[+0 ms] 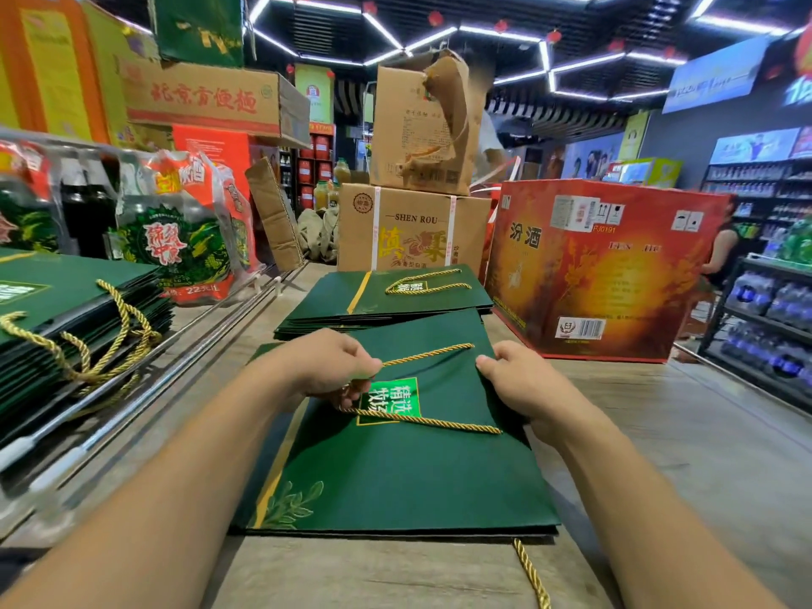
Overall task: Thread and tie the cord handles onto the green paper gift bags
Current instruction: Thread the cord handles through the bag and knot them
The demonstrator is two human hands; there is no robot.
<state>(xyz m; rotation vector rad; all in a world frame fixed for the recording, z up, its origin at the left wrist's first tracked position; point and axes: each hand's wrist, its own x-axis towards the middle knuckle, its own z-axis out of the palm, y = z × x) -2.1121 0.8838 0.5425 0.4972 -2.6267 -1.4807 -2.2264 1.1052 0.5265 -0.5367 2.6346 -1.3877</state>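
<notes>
Left hand (334, 367): pinched the gold cord (428, 355) over the bag's label.
Right hand (523, 380): gripped the right edge of the green bag (395, 476).
Bag: flat on the bench (668, 454), far edge touching a stack of bags (386, 301).
Room: bench surface ran rightward; red box (606, 265) stood behind.

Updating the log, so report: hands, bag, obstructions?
Left hand pinches gold cord. Right hand grips green bag at top edge. Bag flat on table. Nothing blocking.

3 grn bag stacks (66, 296) (395, 301) (395, 476), 2 hands (334, 367) (523, 380), 1 red box (606, 274).
</notes>
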